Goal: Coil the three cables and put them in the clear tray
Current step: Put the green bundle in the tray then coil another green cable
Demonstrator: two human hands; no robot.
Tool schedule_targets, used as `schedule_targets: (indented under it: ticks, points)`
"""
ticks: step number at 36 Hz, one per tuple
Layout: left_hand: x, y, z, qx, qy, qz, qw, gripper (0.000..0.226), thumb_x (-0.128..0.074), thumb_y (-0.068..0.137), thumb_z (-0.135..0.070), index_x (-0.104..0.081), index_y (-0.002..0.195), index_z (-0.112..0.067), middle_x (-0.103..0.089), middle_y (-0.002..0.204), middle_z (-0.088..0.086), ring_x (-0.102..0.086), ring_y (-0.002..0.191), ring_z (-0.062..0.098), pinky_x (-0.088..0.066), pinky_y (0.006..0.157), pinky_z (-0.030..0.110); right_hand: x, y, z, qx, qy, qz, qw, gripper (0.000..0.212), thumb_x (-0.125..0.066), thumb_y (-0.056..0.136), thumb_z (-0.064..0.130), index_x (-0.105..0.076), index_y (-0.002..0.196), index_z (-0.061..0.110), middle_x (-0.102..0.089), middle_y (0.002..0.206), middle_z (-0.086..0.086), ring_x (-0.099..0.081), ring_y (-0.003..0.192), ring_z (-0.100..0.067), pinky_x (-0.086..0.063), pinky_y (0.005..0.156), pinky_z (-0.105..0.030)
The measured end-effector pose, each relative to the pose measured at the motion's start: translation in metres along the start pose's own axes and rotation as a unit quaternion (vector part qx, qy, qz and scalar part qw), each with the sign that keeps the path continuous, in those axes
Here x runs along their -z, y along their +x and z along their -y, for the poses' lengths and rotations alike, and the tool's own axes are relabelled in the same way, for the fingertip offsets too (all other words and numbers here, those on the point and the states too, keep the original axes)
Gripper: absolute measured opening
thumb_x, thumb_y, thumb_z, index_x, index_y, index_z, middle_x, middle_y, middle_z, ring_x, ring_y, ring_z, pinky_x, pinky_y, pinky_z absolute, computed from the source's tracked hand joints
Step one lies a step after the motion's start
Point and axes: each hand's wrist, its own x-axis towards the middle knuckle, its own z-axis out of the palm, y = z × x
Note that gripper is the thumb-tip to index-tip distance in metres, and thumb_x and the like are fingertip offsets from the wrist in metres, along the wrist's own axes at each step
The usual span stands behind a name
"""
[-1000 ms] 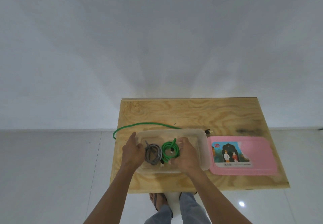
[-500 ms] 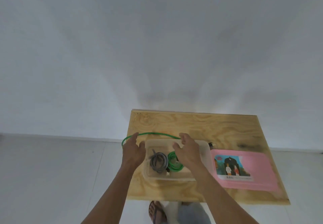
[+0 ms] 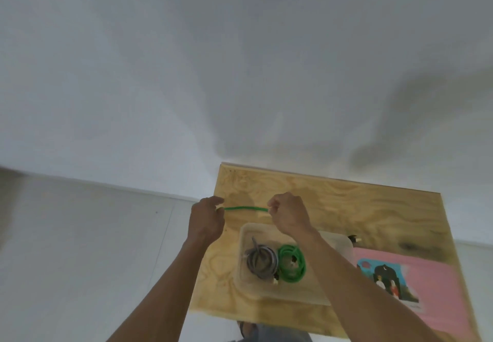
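A loose green cable (image 3: 245,209) is stretched straight between my two hands above the far left part of the wooden table (image 3: 346,208). My left hand (image 3: 205,219) pinches its left end and my right hand (image 3: 289,215) is closed on its right end. Nearer to me stands the clear tray (image 3: 244,256). Inside it lie a coiled grey cable (image 3: 261,261) and a coiled green cable (image 3: 292,263), side by side. My right forearm crosses over the tray's right half and hides it.
A pink lid (image 3: 432,283) with a printed picture lies on the table to the right of the tray. A small black plug (image 3: 353,238) shows just behind the tray's far right corner. The table stands against a white wall on a pale tiled floor (image 3: 80,261).
Both hands left the tray, moved away from me and took hold of the loose green cable, which was curved and is now pulled straight. The view has tilted.
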Motion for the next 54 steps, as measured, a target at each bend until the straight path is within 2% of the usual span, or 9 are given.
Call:
schedule_targets:
  ticks: [4, 9, 20, 30, 36, 42, 46, 49, 54]
  points:
    - [-0.019, 0.024, -0.011, -0.002, 0.016, 0.043, 0.999, 0.026, -0.058, 0.096, -0.012, -0.07, 0.118, -0.015, -0.065, 0.129, 0.009, -0.066, 0.111, 0.026, -0.054, 0.094, 0.035, -0.004, 0.02, -0.008, -0.032, -0.053, 0.022, 0.998, 0.019, -0.057, 0.09, 0.011, -0.068, 0.079, 0.024, -0.065, 0.095, -0.002, -0.063, 0.104, -0.027, -0.049, 0.078, -0.027]
    - [-0.045, 0.051, -0.025, -0.043, 0.106, 0.117, 0.987, 0.027, -0.058, 0.095, -0.014, -0.07, 0.118, -0.021, -0.063, 0.129, 0.008, -0.061, 0.116, 0.027, -0.051, 0.098, 0.038, -0.011, 0.042, -0.015, -0.085, -0.083, 0.05, 0.992, 0.021, -0.062, 0.087, 0.013, -0.072, 0.105, 0.019, -0.067, 0.111, -0.003, -0.065, 0.102, -0.024, -0.056, 0.086, -0.033]
    - [-0.066, 0.07, -0.037, -0.077, 0.163, 0.183, 0.966, 0.023, -0.062, 0.093, -0.027, -0.073, 0.113, -0.027, -0.069, 0.111, 0.001, -0.063, 0.1, 0.022, -0.053, 0.09, 0.04, -0.002, 0.053, -0.012, -0.031, -0.171, 0.078, 0.982, 0.023, -0.054, 0.093, 0.009, -0.069, 0.106, 0.021, -0.062, 0.109, -0.003, -0.064, 0.097, -0.027, -0.054, 0.08, -0.037]
    - [-0.01, 0.055, -0.064, -0.101, 0.051, 0.13, 0.985, 0.019, -0.055, 0.1, -0.022, -0.071, 0.105, -0.013, -0.057, 0.098, 0.007, -0.054, 0.088, 0.021, -0.039, 0.075, 0.027, 0.04, 0.023, 0.029, 0.088, -0.122, -0.037, 0.988, 0.009, -0.052, 0.098, 0.018, -0.053, 0.105, 0.025, -0.065, 0.104, 0.002, -0.062, 0.093, -0.028, -0.039, 0.065, -0.034]
    - [0.037, 0.02, -0.089, -0.149, -0.047, 0.055, 0.986, 0.016, -0.055, 0.099, -0.018, -0.065, 0.087, -0.022, -0.065, 0.096, 0.001, -0.057, 0.083, 0.008, -0.038, 0.069, 0.008, 0.07, 0.001, 0.035, 0.104, -0.072, -0.11, 0.986, 0.016, -0.05, 0.101, 0.019, -0.063, 0.112, 0.021, -0.059, 0.103, 0.001, -0.06, 0.094, -0.024, -0.049, 0.071, -0.036]
    - [0.082, -0.017, -0.112, -0.188, -0.172, 0.026, 0.967, 0.017, -0.06, 0.096, -0.018, -0.069, 0.083, -0.023, -0.068, 0.086, -0.005, -0.062, 0.087, 0.017, -0.057, 0.086, 0.047, 0.105, -0.031, 0.02, 0.032, 0.047, -0.208, 0.977, 0.017, -0.062, 0.098, 0.032, -0.069, 0.104, 0.018, -0.051, 0.102, -0.002, -0.059, 0.092, -0.024, -0.044, 0.076, -0.03]
    - [0.103, -0.044, -0.135, -0.221, -0.234, 0.078, 0.944, 0.014, -0.059, 0.097, -0.013, -0.068, 0.086, -0.011, -0.062, 0.081, -0.004, -0.057, 0.083, 0.012, -0.058, 0.089, 0.047, 0.136, -0.058, 0.027, 0.003, 0.112, -0.281, 0.953, 0.026, -0.06, 0.097, 0.044, -0.069, 0.098, 0.02, -0.061, 0.084, 0.001, -0.062, 0.081, -0.022, -0.043, 0.068, -0.026]
    - [0.114, -0.059, -0.148, -0.243, -0.238, 0.146, 0.929, 0.012, -0.061, 0.096, -0.01, -0.066, 0.085, -0.008, -0.058, 0.075, -0.007, -0.056, 0.079, 0.013, -0.056, 0.092, 0.048, 0.163, -0.074, 0.039, 0.036, 0.241, -0.287, 0.927, 0.008, -0.06, 0.098, 0.024, -0.067, 0.099, 0.02, -0.073, 0.086, -0.002, -0.073, 0.077, -0.019, -0.053, 0.069, -0.019]
    - [0.122, -0.075, -0.169, -0.25, -0.16, 0.228, 0.927, 0.008, -0.064, 0.083, -0.017, -0.065, 0.084, -0.009, -0.061, 0.079, 0.002, -0.056, 0.078, 0.016, -0.049, 0.082, 0.035, 0.22, -0.108, 0.073, 0.079, 0.65, -0.186, 0.733, 0.022, -0.051, 0.097, 0.001, -0.069, 0.109, 0.005, -0.071, 0.092, -0.014, -0.075, 0.079, -0.029, -0.058, 0.075, -0.038]
